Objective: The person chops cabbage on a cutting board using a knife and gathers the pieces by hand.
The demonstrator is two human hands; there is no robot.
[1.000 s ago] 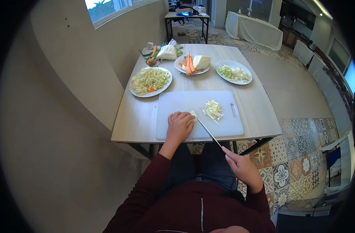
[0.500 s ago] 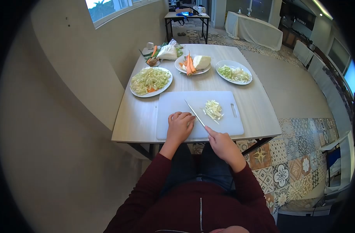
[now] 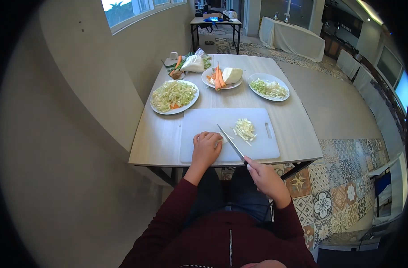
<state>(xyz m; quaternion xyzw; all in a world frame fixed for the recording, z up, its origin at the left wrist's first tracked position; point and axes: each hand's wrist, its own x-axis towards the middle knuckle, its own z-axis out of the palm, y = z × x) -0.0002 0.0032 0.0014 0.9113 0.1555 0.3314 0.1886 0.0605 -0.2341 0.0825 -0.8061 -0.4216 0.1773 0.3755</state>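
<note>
My left hand [image 3: 206,149] is curled over a pale piece of cabbage [image 3: 223,138] on the white cutting board [image 3: 195,120], covering most of it. My right hand [image 3: 262,175] grips the handle of a knife [image 3: 231,142], whose blade slants up and left over the board, just right of my left fingertips. A small heap of shredded cabbage [image 3: 245,130] lies on the board to the right of the blade.
Beyond the board stand a plate of shredded vegetables [image 3: 173,96], a plate with carrots [image 3: 218,78] and a cabbage chunk [image 3: 232,75], and an oval plate with green and white shreds [image 3: 269,88]. A plastic bag [image 3: 193,63] sits at the back left beside more vegetables.
The knife and my right hand moved left and up, then slightly back right and down. My left hand stays on the piece. The view has tilted slightly upward.
</note>
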